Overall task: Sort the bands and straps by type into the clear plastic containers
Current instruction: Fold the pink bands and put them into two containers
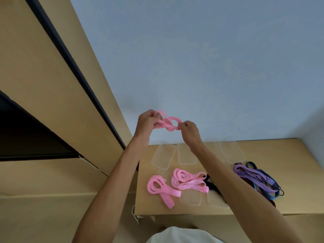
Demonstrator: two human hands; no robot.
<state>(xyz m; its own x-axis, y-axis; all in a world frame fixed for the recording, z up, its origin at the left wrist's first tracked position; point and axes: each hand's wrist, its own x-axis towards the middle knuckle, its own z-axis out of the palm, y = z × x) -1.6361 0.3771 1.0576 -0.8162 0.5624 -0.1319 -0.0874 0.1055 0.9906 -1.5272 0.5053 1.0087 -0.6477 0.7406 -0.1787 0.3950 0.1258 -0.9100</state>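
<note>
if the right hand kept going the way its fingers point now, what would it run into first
The right hand grips the pink band with fingers aimed left, toward the left hand. Past the band itself, the left hand looks like the first thing met, though one view leaves depth unsure.

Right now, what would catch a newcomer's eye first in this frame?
Both hands, left hand and right hand, hold a twisted pink band up in front of the pale wall. Below, more pink bands lie on the table, with a purple and blue strap pile at its right.
</note>
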